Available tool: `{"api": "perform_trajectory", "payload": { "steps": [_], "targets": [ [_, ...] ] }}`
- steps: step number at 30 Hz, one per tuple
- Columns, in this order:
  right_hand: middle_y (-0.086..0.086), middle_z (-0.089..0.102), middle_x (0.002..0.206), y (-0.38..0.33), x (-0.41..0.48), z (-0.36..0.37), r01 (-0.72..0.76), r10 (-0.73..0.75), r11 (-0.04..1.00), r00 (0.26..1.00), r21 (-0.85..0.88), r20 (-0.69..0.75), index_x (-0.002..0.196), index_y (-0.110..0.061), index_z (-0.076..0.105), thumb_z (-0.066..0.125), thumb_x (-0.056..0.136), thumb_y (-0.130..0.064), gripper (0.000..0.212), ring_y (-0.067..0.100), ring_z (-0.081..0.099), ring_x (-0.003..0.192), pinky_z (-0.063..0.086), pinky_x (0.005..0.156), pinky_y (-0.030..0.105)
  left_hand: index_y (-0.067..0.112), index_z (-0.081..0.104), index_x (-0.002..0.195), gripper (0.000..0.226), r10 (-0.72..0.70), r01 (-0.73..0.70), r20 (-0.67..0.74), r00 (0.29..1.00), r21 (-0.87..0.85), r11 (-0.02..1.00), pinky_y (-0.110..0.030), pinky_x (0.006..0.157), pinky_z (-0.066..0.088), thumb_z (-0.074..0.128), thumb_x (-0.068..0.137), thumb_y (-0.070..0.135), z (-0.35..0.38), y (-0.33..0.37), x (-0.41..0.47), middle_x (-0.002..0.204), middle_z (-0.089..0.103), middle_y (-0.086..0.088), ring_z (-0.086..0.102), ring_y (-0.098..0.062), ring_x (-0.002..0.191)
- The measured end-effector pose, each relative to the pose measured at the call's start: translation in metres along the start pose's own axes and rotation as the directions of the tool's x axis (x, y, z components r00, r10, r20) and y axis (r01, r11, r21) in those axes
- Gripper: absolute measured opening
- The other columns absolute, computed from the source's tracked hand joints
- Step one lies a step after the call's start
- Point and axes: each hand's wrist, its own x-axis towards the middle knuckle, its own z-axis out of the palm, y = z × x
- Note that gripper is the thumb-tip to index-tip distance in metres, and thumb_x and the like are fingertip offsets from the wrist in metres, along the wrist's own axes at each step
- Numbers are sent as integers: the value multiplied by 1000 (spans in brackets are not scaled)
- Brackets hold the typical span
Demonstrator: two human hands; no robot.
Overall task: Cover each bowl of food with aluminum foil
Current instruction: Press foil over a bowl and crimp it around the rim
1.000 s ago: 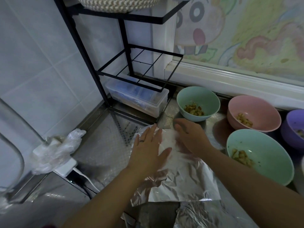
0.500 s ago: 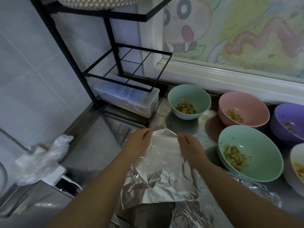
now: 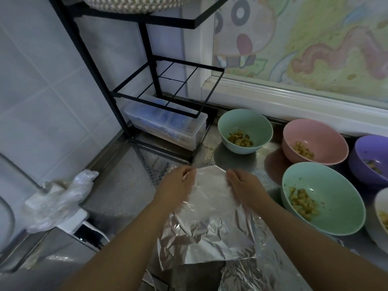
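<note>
A crinkled sheet of aluminum foil (image 3: 207, 215) lies on the steel counter in front of me. My left hand (image 3: 176, 185) pinches its far left corner and my right hand (image 3: 244, 185) grips its far right edge. Uncovered bowls with bits of food stand to the right: a small green bowl (image 3: 244, 131) at the back, a pink bowl (image 3: 315, 141), a large green bowl (image 3: 323, 198), a purple bowl (image 3: 371, 158) and a white bowl (image 3: 381, 219) cut off by the frame edge.
More crumpled foil (image 3: 243, 276) lies under the sheet near the counter's front. A black wire rack (image 3: 168, 89) stands at the back left over a clear plastic box (image 3: 165, 127). A crumpled plastic bag (image 3: 60, 198) sits on a white block at left.
My hands went from pressing flat on the foil to taking hold of its far edge at both corners. The view shifted slightly.
</note>
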Motion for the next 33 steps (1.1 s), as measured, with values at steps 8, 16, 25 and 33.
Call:
{"api": "perform_trajectory", "payload": {
  "steps": [8, 16, 25, 33],
  "targets": [
    [8, 64, 137, -40, 31, 2, 373, -321, 892, 920, -254, 224, 136, -14, 63, 39, 110, -29, 39, 26, 57, 124, 41, 105, 33, 29, 7, 159, 116, 237, -255, 99, 966, 492, 832, -49, 123, 4, 7, 66, 98, 15, 6, -66, 167, -3, 0, -12, -22, 153],
    [8, 68, 122, -31, 41, 12, 339, -292, 904, 935, -262, 202, 120, -15, 68, 39, 110, -31, 35, 24, 61, 110, 43, 94, 33, 29, -1, 159, 128, 222, -266, 147, 964, 520, 812, -52, 123, 1, 26, 58, 103, 26, -7, -73, 165, -19, -3, -27, -26, 149],
    [7, 65, 132, -31, 36, 9, 282, -262, 951, 953, -126, 153, 130, -17, 63, 44, 108, -38, 36, 19, 59, 112, 42, 96, 31, 31, -12, 158, 133, 244, -322, 215, 946, 522, 789, -50, 121, -13, 37, 56, 101, 19, -3, -76, 161, -32, -6, -38, -27, 144],
    [-8, -34, 163, 32, -40, -8, 466, -352, 809, 873, -359, 339, 161, -25, -16, 50, 58, -95, 141, 11, -27, 151, -4, 122, 33, 32, -11, 158, 135, 214, -307, 226, 950, 569, 763, -52, 122, -6, 25, 51, 105, 20, -2, -73, 161, -31, -7, -35, -30, 145]
  ]
}}
